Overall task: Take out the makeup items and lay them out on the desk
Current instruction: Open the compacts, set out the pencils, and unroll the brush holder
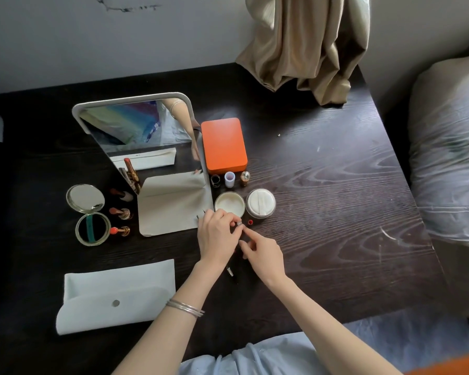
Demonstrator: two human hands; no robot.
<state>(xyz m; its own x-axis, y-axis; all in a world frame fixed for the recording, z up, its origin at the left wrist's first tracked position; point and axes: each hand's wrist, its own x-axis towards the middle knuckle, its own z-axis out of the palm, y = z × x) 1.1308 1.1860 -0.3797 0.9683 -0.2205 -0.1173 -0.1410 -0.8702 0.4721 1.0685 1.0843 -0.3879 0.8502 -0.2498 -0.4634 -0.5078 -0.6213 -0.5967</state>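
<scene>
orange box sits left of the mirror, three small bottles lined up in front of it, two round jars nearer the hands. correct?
Not quite: in the head view the orange box sits right of the mirror, not left. The rest holds: three small bottles line up in front of it, and two round jars lie nearer the hands.

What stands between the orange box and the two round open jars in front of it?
In the head view, three small items stand in a row between the orange box and the jars: a dark ring-shaped piece, a pale cap and a gold-topped tube.
</scene>
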